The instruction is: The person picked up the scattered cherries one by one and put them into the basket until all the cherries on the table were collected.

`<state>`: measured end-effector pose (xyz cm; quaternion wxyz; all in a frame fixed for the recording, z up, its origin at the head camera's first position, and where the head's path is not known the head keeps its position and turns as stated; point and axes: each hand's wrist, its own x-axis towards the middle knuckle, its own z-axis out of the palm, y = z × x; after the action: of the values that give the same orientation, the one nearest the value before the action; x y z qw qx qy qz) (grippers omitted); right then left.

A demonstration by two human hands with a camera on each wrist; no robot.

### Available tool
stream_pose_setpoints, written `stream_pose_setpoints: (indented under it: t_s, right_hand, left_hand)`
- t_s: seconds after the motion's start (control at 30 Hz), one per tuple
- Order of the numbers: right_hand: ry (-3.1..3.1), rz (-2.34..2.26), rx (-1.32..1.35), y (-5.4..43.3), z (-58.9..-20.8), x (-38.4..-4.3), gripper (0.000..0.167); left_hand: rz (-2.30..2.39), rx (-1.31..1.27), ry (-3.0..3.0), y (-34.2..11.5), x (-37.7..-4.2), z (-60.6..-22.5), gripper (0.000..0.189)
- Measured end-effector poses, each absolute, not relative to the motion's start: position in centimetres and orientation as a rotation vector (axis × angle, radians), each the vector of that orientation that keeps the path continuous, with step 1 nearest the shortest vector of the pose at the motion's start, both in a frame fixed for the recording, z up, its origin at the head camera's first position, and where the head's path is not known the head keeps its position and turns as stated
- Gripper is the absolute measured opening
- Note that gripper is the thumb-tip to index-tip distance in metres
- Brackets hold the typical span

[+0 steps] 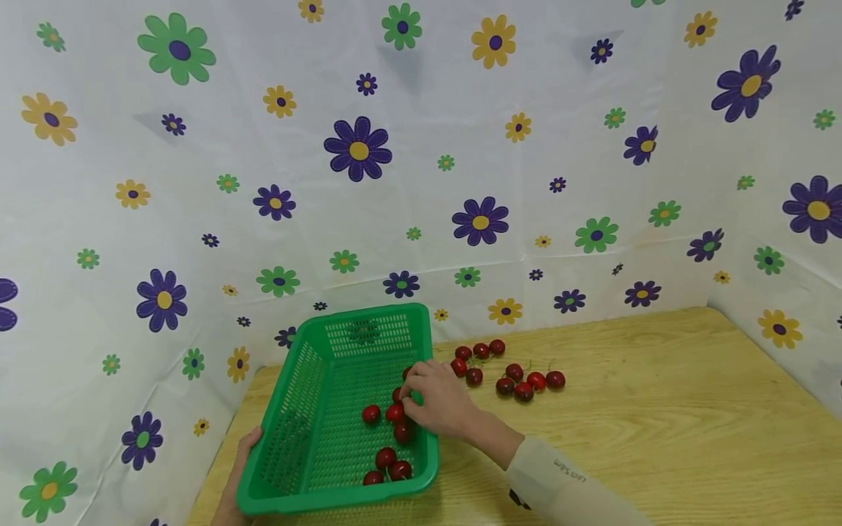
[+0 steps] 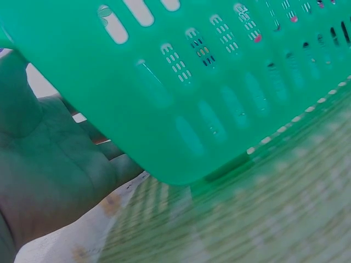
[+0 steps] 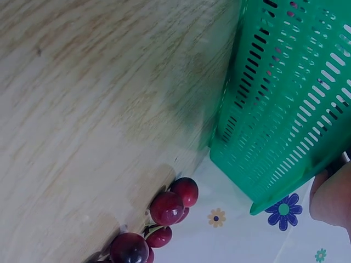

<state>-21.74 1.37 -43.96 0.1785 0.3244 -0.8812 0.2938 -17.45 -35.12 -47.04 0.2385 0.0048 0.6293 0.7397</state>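
A green plastic basket with slotted walls stands on the table, several dark red cherries inside along its right half. My right hand reaches over the basket's right rim, fingers bent down, fingertips right at a cherry. I cannot tell whether the fingers grip it. In the right wrist view only part of the right hand shows above the rim. My left hand is against the basket's outer left side near the front corner. In the left wrist view, the left hand's palm is visible, with fingers extended along the basket wall.
More cherries lie in two loose clusters on the wooden table, right of the basket. A white flower-patterned sheet hangs behind and along both sides of the table. Beside the right forearm a small black object partly shows.
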Motion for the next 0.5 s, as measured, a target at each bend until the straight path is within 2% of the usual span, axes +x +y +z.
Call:
stream_pose_setpoints:
  t_s: [0.5]
  right_hand:
    - [-2.497, 0.871, 0.89, 1.06, -44.05, -21.85, 0.008]
  left_hand:
    - [2.036, 0.022, 1.655, -35.37, -17.44, -46.97, 0.055]
